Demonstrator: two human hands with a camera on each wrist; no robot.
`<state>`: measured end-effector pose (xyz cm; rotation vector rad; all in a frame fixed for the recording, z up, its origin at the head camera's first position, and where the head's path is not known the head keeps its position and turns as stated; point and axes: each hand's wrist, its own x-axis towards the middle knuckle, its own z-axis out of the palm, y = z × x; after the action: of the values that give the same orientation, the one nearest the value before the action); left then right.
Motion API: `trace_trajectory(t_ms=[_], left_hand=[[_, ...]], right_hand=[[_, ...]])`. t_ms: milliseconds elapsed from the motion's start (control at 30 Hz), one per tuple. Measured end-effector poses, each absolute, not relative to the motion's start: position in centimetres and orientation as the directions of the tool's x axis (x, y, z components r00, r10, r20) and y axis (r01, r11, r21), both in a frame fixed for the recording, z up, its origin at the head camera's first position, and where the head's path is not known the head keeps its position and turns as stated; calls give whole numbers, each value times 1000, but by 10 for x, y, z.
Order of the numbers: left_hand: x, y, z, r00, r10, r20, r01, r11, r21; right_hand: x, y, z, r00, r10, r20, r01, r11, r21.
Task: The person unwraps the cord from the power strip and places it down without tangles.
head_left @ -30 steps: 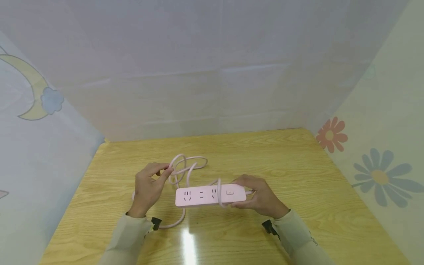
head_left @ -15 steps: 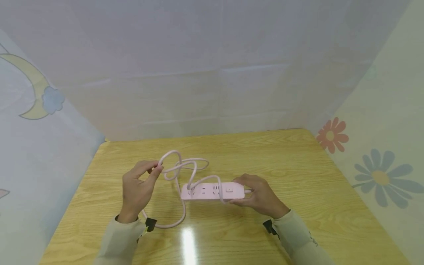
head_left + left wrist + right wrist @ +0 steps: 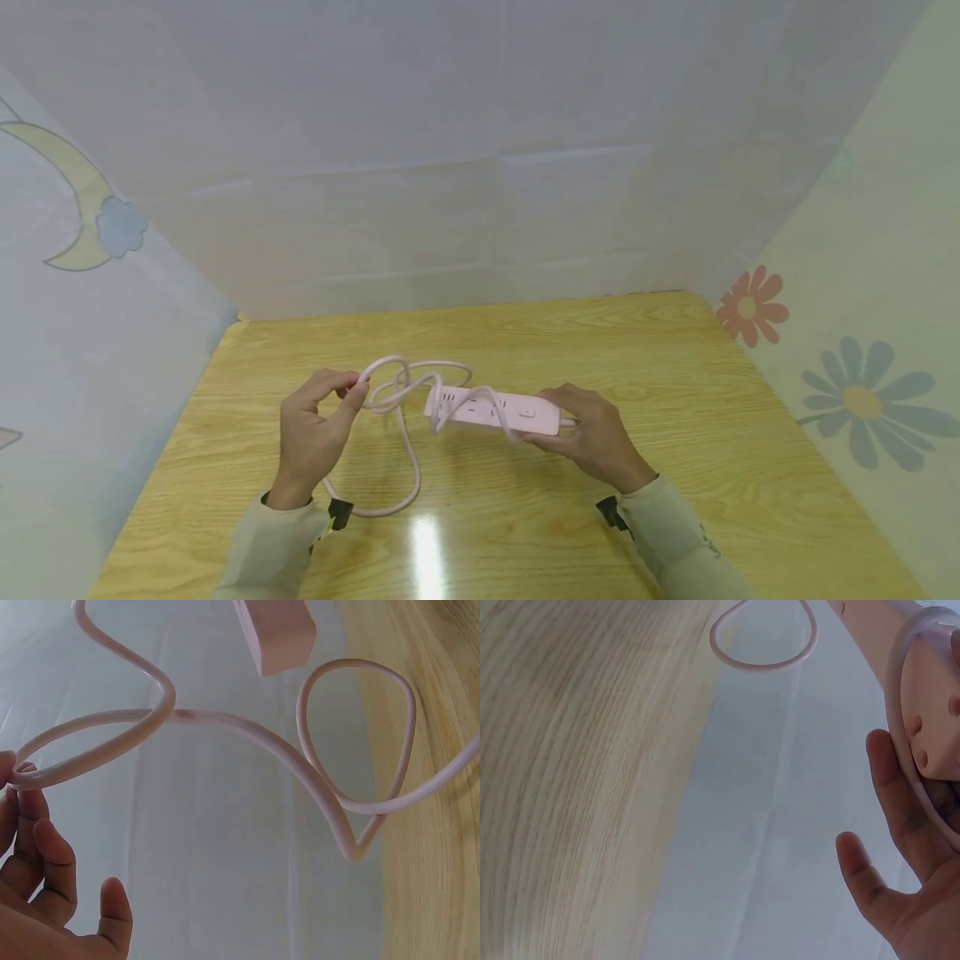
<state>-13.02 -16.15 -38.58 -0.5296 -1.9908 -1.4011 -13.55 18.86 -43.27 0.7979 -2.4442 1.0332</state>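
My right hand [image 3: 596, 435] grips the switch end of a pink power strip [image 3: 487, 410], which is tilted with its left end farther back. The strip's pink cord [image 3: 417, 467] leaves that end and loops loosely across the sockets. Between thumb and forefinger, my left hand [image 3: 311, 433] pinches a bend of the cord, left of the strip. In the left wrist view, the pinched cord [image 3: 112, 746] forms a loop, with the strip's end [image 3: 281, 637] above. The right wrist view has the strip's underside [image 3: 930, 697] against my fingers, a strand of cord crossing it. The plug is not visible.
A wood-grain table [image 3: 600, 350] lies under both hands. More cord curves over it, front left. A pale sheet [image 3: 480, 225] hangs behind the table, and printed side panels [image 3: 862, 400] flank it.
My left hand has moved left, drawing the cord loop with it. The power strip has shifted slightly right and turned, its left end swinging back. Cord loops now lie over its sockets.
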Motion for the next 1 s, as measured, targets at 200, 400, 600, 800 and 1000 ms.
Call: trace_trajectory(t_ms=[200,400,600,800,1000], left_hand=[[-130,-161,-389,-729,60,682,663,311,681],[-127,-160,-393,-758,145,636,645,317,696],[-126,-157,-401,-768,202,608,638,327,697],[-127,-152,-411,-781,248,574,623,376,686],[-127,-150,-421,-823,325,466,568,428,703]], right_hand=[[-137,189,-434,-771,-264,579,-599,609,-520],[-138,189,-434,-794,-161,586,-554,589,-589],[-139,191,-431,-784,-131,607,-569,543,-618],[-138,190,-432,-785,-91,613,-566,510,-648],[-139,191,-435,-769,-35,638,-564,507,-652]])
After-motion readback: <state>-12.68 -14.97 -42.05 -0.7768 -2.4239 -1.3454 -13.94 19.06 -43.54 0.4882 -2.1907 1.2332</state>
